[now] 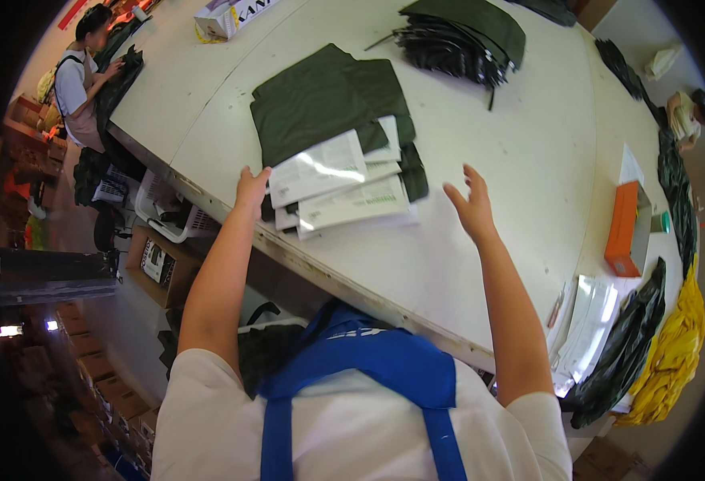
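A loose pile of folded dark green fabric pieces [312, 104] lies on the white table. Over its near end rest several white plastic packages [320, 167] with printing on them, shiny and overlapping at slight angles. At the left edge of this pile is my left hand [251, 192], its thumb and forefinger apart beside the corner of the top package. Whether it touches the package I cannot tell. My right hand [471, 205] hovers to the right of the pile, fingers spread, holding nothing.
A thick stack of dark green fabric [464, 40] sits at the far side of the table [521, 152]. To the right are an orange box [626, 228], plastic bags [586, 321], dark fabric and yellow fabric [677, 337]. People work at far left and far right. A white basket [168, 212] stands below the left edge.
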